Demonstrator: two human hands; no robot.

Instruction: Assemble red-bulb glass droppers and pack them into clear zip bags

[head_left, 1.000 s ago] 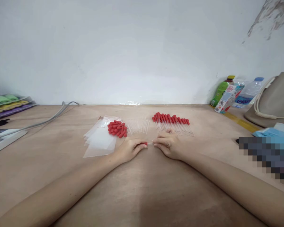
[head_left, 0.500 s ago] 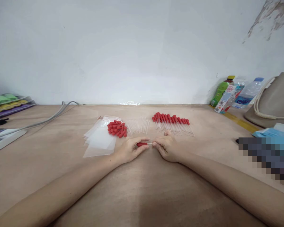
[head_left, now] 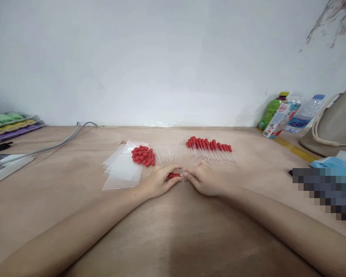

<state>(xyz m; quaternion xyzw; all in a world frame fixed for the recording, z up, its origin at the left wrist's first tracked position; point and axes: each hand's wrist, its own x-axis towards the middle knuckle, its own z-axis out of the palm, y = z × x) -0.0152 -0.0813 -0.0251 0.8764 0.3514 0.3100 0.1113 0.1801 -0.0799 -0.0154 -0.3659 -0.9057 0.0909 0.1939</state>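
Observation:
My left hand (head_left: 158, 181) pinches a red rubber dropper bulb (head_left: 173, 175), which lies sideways between thumb and fingers. From the right, my right hand (head_left: 203, 179) grips a thin clear dropper tube (head_left: 182, 175) whose end meets the bulb; most of the tube is hidden by the fingers. Beyond my left hand is a pile of loose red bulbs (head_left: 143, 156), resting partly on clear plastic bags (head_left: 122, 171). Several bare clear tubes (head_left: 168, 152) lie in a row beside the pile. Farther right, several droppers with red bulbs (head_left: 209, 145) are lined up, tips toward me.
Bottles (head_left: 272, 109) and a carton (head_left: 278, 119) stand at the back right, near a grey bag (head_left: 334, 123) with a cord. A blue packet (head_left: 323, 162) is at the right. On the left are a grey cable (head_left: 60, 144) and a tray of coloured items (head_left: 14, 125).
My right hand has come slightly closer to my left, and less of the tube shows between them. The view has shifted slightly.

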